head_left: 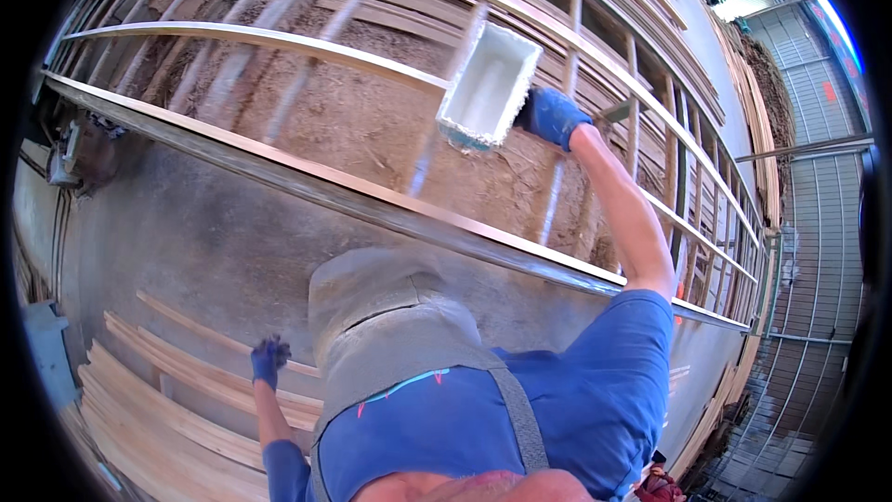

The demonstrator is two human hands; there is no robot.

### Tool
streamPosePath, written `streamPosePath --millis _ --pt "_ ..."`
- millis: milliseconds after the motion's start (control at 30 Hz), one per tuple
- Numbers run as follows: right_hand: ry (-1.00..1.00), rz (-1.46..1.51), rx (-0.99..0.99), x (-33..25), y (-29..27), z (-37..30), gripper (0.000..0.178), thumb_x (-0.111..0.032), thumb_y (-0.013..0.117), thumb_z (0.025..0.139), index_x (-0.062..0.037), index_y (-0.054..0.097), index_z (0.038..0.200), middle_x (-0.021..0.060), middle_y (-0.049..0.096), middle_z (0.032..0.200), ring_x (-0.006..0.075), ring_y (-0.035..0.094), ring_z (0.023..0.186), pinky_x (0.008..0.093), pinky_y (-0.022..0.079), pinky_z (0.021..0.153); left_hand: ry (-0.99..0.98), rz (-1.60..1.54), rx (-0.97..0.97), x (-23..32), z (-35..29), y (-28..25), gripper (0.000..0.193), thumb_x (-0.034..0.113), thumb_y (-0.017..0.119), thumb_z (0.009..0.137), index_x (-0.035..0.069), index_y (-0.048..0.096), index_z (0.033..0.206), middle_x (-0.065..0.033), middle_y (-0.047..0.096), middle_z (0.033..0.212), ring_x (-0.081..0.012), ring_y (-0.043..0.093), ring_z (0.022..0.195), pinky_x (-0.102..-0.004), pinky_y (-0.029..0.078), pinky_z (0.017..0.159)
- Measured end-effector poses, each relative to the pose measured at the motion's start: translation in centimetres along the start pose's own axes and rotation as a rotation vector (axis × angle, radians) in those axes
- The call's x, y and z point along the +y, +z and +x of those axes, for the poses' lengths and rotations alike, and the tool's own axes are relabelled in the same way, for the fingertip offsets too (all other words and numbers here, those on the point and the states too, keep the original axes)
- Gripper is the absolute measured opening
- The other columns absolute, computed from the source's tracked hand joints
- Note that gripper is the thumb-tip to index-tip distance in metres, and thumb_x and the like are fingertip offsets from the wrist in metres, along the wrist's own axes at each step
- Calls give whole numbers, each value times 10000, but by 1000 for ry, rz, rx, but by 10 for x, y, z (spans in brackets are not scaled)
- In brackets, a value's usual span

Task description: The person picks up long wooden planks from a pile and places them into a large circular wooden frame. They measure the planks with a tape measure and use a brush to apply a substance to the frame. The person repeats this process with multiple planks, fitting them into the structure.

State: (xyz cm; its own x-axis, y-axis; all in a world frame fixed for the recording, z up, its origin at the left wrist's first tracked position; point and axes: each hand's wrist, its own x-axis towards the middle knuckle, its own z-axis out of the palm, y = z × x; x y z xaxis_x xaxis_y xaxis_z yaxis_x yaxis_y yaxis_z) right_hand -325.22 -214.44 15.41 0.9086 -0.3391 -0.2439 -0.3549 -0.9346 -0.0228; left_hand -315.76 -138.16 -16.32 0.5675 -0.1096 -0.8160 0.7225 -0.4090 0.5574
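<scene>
Two blue-gloved hands are in view. At about one o'clock, the right hand [552, 116] reaches out at arm's length and grips the far end of a white rectangular tub [490, 85], fingers clenched on its rim; the tub is tipped with its open side toward the camera, held above the long wooden frame [279, 37] of slats, probably to keep it within reach of the work. At about seven o'clock, the left hand [268, 359] hangs loosely curled, grasping nothing, over stacked wooden boards [177, 400].

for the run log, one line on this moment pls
right hand: holds white tub over wooden frame | left hand: empty, near stacked planks
</scene>
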Motion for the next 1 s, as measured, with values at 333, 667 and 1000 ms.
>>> streamPosePath --millis 333,667,1000 --pt "-120 3 77 303 95 -279 198 -255 623 928 -112 742 997 191 728 918 383 704 882 461 569 759 27 9 -6 -181 -182 261 259 321 634 990 72 655 1057 -162 731 907 -239 703 709 -346 528 572" --pt "-22 86 -71 563 137 -540 274 -256 650 947 -94 726 1155 209 705 1159 387 674 1057 437 537 933 325 50 -62 -236 -311 509 247 274 611 1031 37 680 1042 -67 705 875 -181 680 762 -330 547 673" --pt "-66 230 -22 786 197 -710 259 -170 666 928 -26 684 1143 213 730 1097 249 703 967 432 541 857 -513 -304 362 -675 -575 674 330 395 583 979 121 610 1161 -124 736 947 -250 665 645 -408 482 529"
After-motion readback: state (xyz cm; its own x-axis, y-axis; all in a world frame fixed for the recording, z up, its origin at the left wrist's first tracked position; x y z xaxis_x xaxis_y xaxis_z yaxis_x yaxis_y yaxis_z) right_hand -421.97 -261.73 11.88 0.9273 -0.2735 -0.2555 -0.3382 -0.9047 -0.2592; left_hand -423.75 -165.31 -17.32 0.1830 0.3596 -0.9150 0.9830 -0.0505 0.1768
